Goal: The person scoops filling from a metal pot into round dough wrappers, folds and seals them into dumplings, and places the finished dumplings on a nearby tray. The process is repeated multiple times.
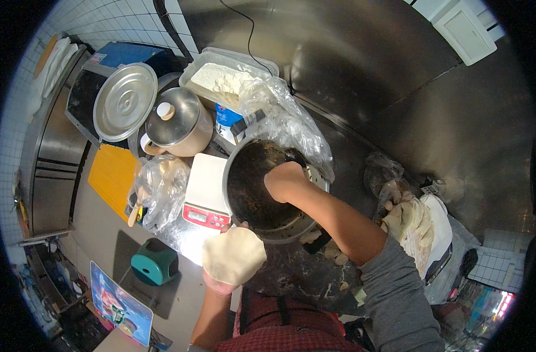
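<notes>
A round, flat dough wrapper [233,256] lies across the palm of my left hand [221,284], its fingertips showing at the wrapper's far edge. My right hand [285,181] reaches into a large metal pot [322,193] with a dark filling [250,185]; its fingers are hidden inside, so what they hold cannot be seen. Left of the pot, a white kitchen scale [207,180] with a red panel stands close against it. Pieces of dough [332,251] lie on the dark, floury worktop [303,275] near my right forearm.
Behind the pot are a plastic tub of flour [219,79] and a crumpled clear bag [290,119]. A lidded saucepan [193,132], a metal lid [125,102] and a bagged item [166,189] stand left. Folded dough pieces [411,222] lie right. A green stool [151,262] stands below.
</notes>
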Available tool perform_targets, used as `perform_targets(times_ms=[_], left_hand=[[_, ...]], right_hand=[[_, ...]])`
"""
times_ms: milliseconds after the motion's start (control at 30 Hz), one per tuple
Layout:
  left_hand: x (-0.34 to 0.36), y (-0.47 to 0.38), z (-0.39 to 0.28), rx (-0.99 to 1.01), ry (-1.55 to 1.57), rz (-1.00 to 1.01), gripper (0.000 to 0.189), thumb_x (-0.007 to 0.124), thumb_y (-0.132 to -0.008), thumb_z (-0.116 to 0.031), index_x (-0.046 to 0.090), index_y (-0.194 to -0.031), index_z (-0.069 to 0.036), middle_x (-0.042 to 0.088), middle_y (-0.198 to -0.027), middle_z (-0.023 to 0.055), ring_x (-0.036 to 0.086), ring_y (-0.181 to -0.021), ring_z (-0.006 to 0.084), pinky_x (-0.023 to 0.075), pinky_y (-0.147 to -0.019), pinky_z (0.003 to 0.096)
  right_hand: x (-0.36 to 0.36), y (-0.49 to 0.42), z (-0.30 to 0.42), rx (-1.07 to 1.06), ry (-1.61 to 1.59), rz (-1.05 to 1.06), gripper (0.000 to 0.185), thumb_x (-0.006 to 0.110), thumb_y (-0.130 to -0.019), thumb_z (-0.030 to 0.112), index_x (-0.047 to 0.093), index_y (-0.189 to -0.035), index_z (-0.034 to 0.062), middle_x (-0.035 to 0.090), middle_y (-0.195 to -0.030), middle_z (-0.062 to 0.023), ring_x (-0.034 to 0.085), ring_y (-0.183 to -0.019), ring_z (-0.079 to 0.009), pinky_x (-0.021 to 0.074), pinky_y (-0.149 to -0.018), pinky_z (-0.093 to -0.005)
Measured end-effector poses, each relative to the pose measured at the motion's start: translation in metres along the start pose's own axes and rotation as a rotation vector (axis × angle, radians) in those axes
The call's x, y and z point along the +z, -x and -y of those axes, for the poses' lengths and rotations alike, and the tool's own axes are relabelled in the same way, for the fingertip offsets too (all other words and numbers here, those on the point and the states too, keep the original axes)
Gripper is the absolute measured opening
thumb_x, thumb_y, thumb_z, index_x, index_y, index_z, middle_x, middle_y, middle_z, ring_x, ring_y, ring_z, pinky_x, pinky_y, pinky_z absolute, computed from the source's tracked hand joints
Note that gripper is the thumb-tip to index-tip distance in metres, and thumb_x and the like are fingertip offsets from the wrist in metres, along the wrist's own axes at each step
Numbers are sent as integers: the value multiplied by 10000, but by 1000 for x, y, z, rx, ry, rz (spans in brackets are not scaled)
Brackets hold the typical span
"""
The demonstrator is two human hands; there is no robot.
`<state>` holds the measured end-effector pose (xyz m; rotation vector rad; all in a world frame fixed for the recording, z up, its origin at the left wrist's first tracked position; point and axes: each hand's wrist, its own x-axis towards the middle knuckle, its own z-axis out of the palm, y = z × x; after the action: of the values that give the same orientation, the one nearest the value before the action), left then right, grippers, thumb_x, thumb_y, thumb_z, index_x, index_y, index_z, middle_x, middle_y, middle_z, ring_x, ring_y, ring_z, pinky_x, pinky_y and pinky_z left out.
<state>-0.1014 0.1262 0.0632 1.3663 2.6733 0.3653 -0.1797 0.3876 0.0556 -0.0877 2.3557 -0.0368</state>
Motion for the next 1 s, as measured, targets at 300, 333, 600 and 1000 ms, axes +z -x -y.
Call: perform_targets(times_ms=[300, 333, 600, 1000], left_hand=[[6, 3, 1, -3, 39, -20, 588, 549, -954, -268, 458, -1515, -120, 511, -1520, 75, 451, -1421, 287, 293, -1234, 434], [5, 3, 0, -12, 61, -16, 592, 554, -948, -264, 458, -1514, -119, 515, -1514, 77, 453, -1418, 290, 291, -1235, 439], [1, -15, -2, 76, -43, -231, 260, 653, -810, -113, 655, -1070, -109, 644, -1009, 59, 641, -965, 255, 535, -832, 420], [-6, 11, -6, -39, 99, -60, 291, 498, -1068, -210, 606, -1314, -98, 671, -1186, 18, 624, -1121, 182, 502, -938, 305]], right_hand=[[-22, -9, -9, 115, -14, -231, 164, 680, -841, 95, 824, -920, 99, 780, -944, -126, 757, -897, -296, 576, -702, -398], [-28, -10, -11, 98, -63, -199, 195, 639, -842, 71, 803, -942, 36, 767, -1002, -169, 748, -937, -340, 586, -761, -425], [-49, 4, 15, 148, 14, -462, 164, 657, -834, 72, 807, -900, 81, 769, -962, -126, 754, -885, -297, 591, -721, -390], [-41, 20, 27, 124, 98, -621, 148, 650, -833, 85, 795, -863, 88, 738, -1037, -98, 739, -946, -263, 590, -707, -373]])
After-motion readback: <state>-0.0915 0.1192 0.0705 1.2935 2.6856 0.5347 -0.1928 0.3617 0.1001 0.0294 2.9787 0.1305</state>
